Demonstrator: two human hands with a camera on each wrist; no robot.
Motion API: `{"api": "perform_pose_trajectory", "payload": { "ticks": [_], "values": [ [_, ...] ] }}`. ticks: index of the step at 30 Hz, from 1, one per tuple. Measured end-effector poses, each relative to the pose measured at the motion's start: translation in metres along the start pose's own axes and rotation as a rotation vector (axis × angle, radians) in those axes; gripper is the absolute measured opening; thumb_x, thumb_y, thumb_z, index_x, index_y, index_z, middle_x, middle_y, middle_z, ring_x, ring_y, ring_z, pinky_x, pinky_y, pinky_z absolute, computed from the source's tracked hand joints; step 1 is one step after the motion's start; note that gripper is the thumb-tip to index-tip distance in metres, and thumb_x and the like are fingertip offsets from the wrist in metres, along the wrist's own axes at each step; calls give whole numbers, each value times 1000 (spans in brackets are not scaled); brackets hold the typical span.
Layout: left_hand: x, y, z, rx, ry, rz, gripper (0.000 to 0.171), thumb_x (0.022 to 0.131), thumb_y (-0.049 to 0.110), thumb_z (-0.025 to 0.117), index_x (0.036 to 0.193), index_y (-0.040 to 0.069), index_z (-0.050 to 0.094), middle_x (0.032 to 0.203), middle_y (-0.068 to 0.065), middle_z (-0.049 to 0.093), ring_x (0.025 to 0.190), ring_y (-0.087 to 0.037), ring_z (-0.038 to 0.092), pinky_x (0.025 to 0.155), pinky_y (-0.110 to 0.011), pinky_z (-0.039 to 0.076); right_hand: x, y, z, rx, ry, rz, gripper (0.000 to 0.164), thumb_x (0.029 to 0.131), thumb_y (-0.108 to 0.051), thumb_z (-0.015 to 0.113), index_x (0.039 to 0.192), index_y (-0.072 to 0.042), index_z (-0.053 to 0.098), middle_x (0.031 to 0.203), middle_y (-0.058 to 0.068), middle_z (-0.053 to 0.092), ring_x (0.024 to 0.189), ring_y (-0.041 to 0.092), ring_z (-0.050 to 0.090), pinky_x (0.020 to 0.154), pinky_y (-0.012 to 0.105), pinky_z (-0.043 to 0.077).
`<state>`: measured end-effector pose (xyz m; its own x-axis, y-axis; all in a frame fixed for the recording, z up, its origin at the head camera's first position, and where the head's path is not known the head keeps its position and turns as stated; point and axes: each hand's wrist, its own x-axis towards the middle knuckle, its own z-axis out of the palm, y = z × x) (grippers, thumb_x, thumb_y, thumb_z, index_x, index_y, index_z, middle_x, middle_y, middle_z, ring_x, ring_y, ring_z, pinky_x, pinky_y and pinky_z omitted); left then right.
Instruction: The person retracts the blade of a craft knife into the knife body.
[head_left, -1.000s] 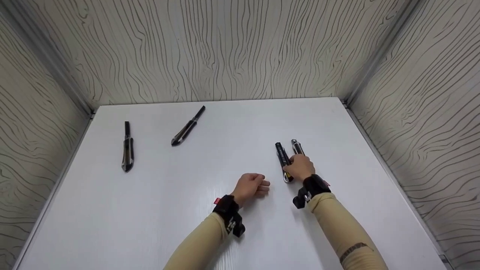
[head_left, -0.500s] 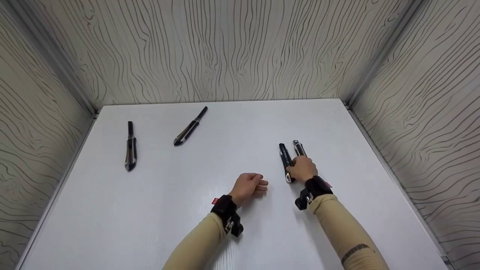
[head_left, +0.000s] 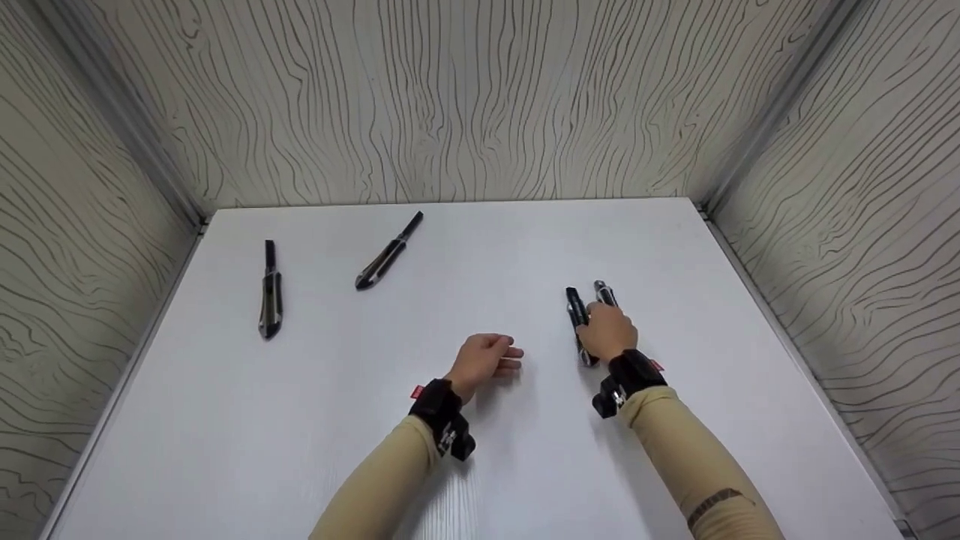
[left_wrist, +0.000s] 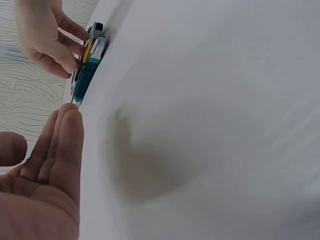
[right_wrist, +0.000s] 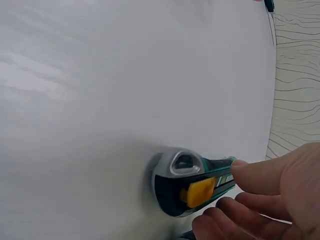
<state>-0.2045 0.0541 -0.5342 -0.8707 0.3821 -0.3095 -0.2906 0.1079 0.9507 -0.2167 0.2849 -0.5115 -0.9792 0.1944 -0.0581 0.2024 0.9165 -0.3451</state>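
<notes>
My right hand (head_left: pixel 609 331) pinches a utility knife (head_left: pixel 576 304) between thumb and fingers, at the right of the white tabletop. In the right wrist view this utility knife (right_wrist: pixel 180 187) shows a silver end with a ring hole, a dark green body and a yellow slider. A second utility knife (head_left: pixel 604 292) lies just to its right, mostly hidden under the hand. The left hand (head_left: pixel 484 362) hovers over the table to the left of them, holding nothing. In the left wrist view its fingers (left_wrist: pixel 69 145) are nearly straight and close together.
Two slim tools with dark-and-brown handles, silver trim and narrow dark ends lie farther left: one tool (head_left: pixel 271 292) points away, the other tool (head_left: pixel 388 253) slants at the back. Wood-patterned panels (head_left: pixel 450 97) wall the white table (head_left: pixel 375 420) at back and sides.
The left hand has drawn back slightly to the left. My right hand has stayed by the utility knives, and the held one has turned so its yellow part no longer shows from the head.
</notes>
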Motion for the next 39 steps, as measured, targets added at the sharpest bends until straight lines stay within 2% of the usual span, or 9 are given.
{"api": "perform_pose_trajectory", "payload": {
  "ticks": [3, 10, 17, 22, 26, 32, 35, 39],
  "values": [
    [1, 7, -11, 17, 16, 3, 40, 104, 19, 44, 133, -8, 52, 113, -16, 70, 97, -22, 71, 84, -31, 60, 3, -11, 3, -2, 12, -38, 24, 88, -17, 67, 104, 0, 67, 93, 16, 70, 79, 31, 64, 64, 42, 52],
    [6, 21, -48, 81, 72, -1, 39, 103, 19, 46, 132, -6, 53, 116, -20, 68, 99, -26, 71, 84, -31, 60, 9, -45, 14, 19, -30, -118, 39, 86, -21, 68, 119, -1, 64, 107, 17, 72, 96, 35, 68, 81, 49, 55],
    [7, 34, -91, 143, 194, -15, 39, 102, 18, 48, 133, -4, 54, 118, -20, 67, 102, -28, 69, 85, -32, 59, 15, -81, 30, 31, -98, -165, 40, 87, -22, 68, 121, -1, 64, 108, 16, 72, 95, 33, 68, 78, 48, 56],
    [5, 39, -121, 259, 281, -43, 35, 100, 19, 50, 127, -1, 59, 116, -17, 67, 100, -26, 68, 87, -32, 58, 19, -104, 39, 25, -128, -184, 41, 86, -23, 68, 122, -3, 64, 109, 13, 72, 98, 34, 68, 79, 49, 56],
    [4, 39, -149, 355, 339, -67, 33, 98, 19, 51, 123, 0, 62, 114, -18, 67, 96, -26, 69, 79, -29, 58, 19, -119, 44, 20, -162, -206, 43, 85, -24, 69, 123, -3, 63, 110, 13, 72, 100, 34, 67, 82, 48, 56],
    [5, 39, -185, 467, 420, -86, 40, 96, 22, 52, 130, 0, 57, 115, -20, 67, 91, -26, 70, 70, -25, 53, 17, -136, 49, 21, -188, -248, 44, 84, -24, 71, 122, -3, 63, 109, 13, 71, 99, 33, 67, 81, 47, 56],
    [12, 38, -197, 507, 475, -85, 44, 94, 22, 54, 132, -1, 56, 118, -20, 67, 92, -27, 68, 76, -30, 54, 17, -139, 49, 23, -190, -256, 45, 84, -24, 71, 122, -3, 63, 109, 13, 71, 99, 33, 67, 81, 47, 56],
    [25, 35, -208, 578, 543, -49, 45, 92, 19, 55, 130, -5, 56, 124, -23, 63, 108, -35, 63, 93, -44, 52, 17, -140, 47, 18, -184, -255, 44, 84, -24, 71, 122, -3, 64, 109, 13, 72, 98, 33, 68, 80, 47, 56]
  ]
}}
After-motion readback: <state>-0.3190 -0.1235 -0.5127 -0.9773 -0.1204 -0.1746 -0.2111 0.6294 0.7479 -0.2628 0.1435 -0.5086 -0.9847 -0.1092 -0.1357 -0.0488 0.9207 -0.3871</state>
